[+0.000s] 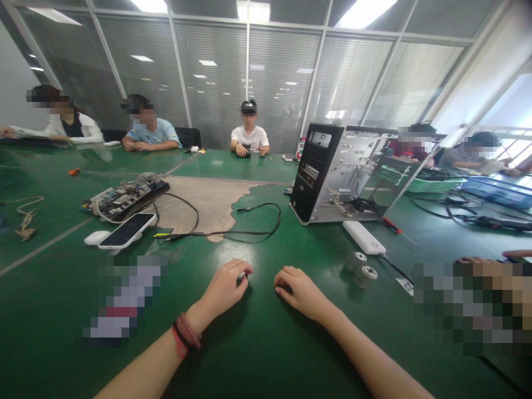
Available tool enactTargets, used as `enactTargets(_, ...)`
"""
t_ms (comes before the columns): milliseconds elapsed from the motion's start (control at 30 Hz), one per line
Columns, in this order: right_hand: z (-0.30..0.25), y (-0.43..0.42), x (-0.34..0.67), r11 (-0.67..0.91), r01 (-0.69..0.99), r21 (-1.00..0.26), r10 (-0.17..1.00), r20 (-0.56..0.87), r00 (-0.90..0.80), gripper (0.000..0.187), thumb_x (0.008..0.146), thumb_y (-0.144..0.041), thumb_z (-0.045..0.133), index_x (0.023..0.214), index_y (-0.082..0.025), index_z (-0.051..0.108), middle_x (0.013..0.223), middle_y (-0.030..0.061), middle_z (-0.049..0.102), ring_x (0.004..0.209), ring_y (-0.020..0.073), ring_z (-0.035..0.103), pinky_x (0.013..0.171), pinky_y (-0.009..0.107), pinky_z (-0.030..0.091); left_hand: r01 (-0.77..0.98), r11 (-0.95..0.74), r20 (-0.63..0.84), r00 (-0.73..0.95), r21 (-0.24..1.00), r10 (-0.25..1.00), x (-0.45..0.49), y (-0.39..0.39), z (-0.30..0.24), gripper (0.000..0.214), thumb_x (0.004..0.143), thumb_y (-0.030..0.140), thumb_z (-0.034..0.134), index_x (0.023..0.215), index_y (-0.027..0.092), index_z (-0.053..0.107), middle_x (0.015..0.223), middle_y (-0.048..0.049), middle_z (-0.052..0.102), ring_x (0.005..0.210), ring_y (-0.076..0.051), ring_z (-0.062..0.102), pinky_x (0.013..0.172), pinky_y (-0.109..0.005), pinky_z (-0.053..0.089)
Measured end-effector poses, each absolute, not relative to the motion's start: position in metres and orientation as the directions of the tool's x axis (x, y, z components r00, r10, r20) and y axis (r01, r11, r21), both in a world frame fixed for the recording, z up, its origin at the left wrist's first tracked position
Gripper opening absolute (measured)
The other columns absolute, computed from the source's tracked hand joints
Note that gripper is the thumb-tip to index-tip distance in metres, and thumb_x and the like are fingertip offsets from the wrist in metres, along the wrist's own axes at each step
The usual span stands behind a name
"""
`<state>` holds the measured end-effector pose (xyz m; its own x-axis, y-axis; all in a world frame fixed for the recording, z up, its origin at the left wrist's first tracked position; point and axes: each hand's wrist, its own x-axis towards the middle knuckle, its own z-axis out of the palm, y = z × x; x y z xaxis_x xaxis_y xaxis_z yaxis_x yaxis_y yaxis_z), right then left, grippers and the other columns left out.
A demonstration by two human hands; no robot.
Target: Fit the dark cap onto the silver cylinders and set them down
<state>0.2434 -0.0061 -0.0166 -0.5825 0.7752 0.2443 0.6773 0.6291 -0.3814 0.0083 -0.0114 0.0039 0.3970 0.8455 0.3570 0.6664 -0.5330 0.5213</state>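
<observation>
My left hand (pixel 224 289), with a woven reddish band at the wrist, is over the green table near the middle. Its fingers are curled closed around a small dark object (pixel 243 277), mostly hidden by the thumb and fingertips. A short gap to the right, my right hand (pixel 300 291) is curled with the fingertips close together. Whatever it pinches, if anything, is too small to make out. Two short metal cylinders (pixel 368 276) stand to the right of this hand. Farther left lies a phone with a dark screen (pixel 128 230).
An opened black computer tower (pixel 318 174) stands beyond my right hand. Near it lie a white power bank (pixel 362 237) and a red-handled screwdriver (pixel 393 226). A circuit-board assembly (pixel 128 197) and a black cable (pixel 249 233) lie ahead. Other people sit around; a co-worker's hand (pixel 494 271) is at right.
</observation>
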Motion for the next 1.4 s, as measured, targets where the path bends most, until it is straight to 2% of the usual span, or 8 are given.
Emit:
enactTargets(167, 0.002, 0.006, 0.271, 0.597, 0.700, -0.391, 0.799, 0.362, -0.479, 0.007, 0.087, -0.022, 0.051, 0.088, -0.020, 0.058, 0.086, 0.0040, 0.062, 0.083, 0.0193, 0.057, 0.077, 0.033, 0.042, 0.668, -0.544, 0.368, 0.404, 0.508, 0.838, 0.008, -0.013, 0.005, 0.020, 0.079, 0.007, 0.047, 0.088, 0.019, 0.059, 0.088, -0.0033, 0.063, 0.088, -0.018, 0.058, 0.082, -0.031, 0.045)
enactTargets(300, 0.021, 0.023, 0.341, 0.373, 0.785, -0.494, 0.811, 0.585, -0.017, 0.018, 0.084, -0.036, 0.052, 0.089, -0.020, 0.059, 0.083, 0.0041, 0.064, 0.077, 0.0189, 0.060, 0.075, 0.032, 0.045, 0.675, -0.551, 0.370, 0.412, 0.490, 0.833, 0.008, -0.014, 0.005, 0.020, 0.080, 0.007, 0.046, 0.088, 0.019, 0.059, 0.088, -0.0034, 0.063, 0.087, -0.019, 0.058, 0.082, -0.031, 0.046)
enactTargets(433, 0.018, 0.031, 0.416, 0.029, 0.826, -0.564, 0.748, 0.561, 0.356, 0.030, 0.078, -0.046, 0.052, 0.088, -0.020, 0.063, 0.080, 0.0048, 0.067, 0.069, 0.0206, 0.062, 0.066, 0.032, 0.046, 0.670, -0.570, 0.375, 0.432, 0.475, 0.820, 0.008, -0.015, 0.005, 0.020, 0.080, 0.007, 0.045, 0.090, 0.019, 0.059, 0.088, -0.0038, 0.063, 0.087, -0.019, 0.058, 0.082, -0.031, 0.046)
enactTargets(600, -0.002, 0.034, 0.454, -0.072, 0.860, -0.505, 0.889, 0.359, 0.285, 0.033, 0.072, -0.048, 0.053, 0.081, -0.020, 0.068, 0.076, 0.0068, 0.071, 0.072, 0.0237, 0.065, 0.064, 0.033, 0.045, 0.673, -0.574, 0.369, 0.442, 0.466, 0.818, 0.010, -0.016, 0.005, 0.021, 0.080, 0.006, 0.045, 0.091, 0.019, 0.059, 0.089, -0.0042, 0.063, 0.088, -0.019, 0.057, 0.083, -0.032, 0.046)
enactTargets(833, -0.006, 0.039, 0.448, -0.130, 0.867, -0.482, 0.930, 0.245, 0.275, 0.028, 0.070, -0.045, 0.055, 0.078, -0.023, 0.069, 0.076, 0.0043, 0.072, 0.072, 0.0226, 0.066, 0.063, 0.031, 0.044, 0.687, -0.566, 0.359, 0.441, 0.456, 0.823, 0.009, -0.014, 0.005, 0.021, 0.080, 0.006, 0.045, 0.090, 0.019, 0.060, 0.088, -0.0044, 0.064, 0.087, -0.019, 0.058, 0.081, -0.032, 0.046)
enactTargets(1000, -0.008, 0.040, 0.447, -0.121, 0.879, -0.461, 0.941, 0.229, 0.250, 0.027, 0.069, -0.045, 0.056, 0.078, -0.023, 0.068, 0.074, 0.0036, 0.071, 0.071, 0.0223, 0.066, 0.062, 0.031, 0.045, 0.693, -0.562, 0.359, 0.436, 0.451, 0.825, 0.009, -0.014, 0.003, 0.021, 0.080, 0.007, 0.046, 0.090, 0.018, 0.059, 0.089, -0.0044, 0.063, 0.087, -0.019, 0.058, 0.082, -0.031, 0.046)
enactTargets(1133, -0.007, 0.032, 0.450, -0.117, 0.825, -0.553, 0.937, 0.215, 0.276, 0.040, 0.069, -0.051, 0.056, 0.092, -0.020, 0.067, 0.078, 0.0062, 0.072, 0.074, 0.0238, 0.067, 0.065, 0.033, 0.047, 0.697, -0.560, 0.356, 0.435, 0.447, 0.827, 0.008, -0.014, 0.004, 0.021, 0.081, 0.007, 0.045, 0.091, 0.018, 0.059, 0.089, -0.0046, 0.063, 0.087, -0.019, 0.058, 0.082, -0.031, 0.046)
enactTargets(1400, -0.026, -0.013, 0.434, -0.105, 0.825, -0.555, 0.886, 0.325, 0.331, 0.055, 0.072, -0.057, 0.054, 0.111, -0.019, 0.054, 0.105, 0.0142, 0.067, 0.094, 0.0302, 0.066, 0.078, 0.042, 0.050, 0.697, -0.563, 0.358, 0.438, 0.445, 0.825, 0.009, -0.014, 0.004, 0.021, 0.080, 0.006, 0.046, 0.090, 0.019, 0.059, 0.089, -0.0041, 0.064, 0.088, -0.019, 0.059, 0.082, -0.032, 0.047)
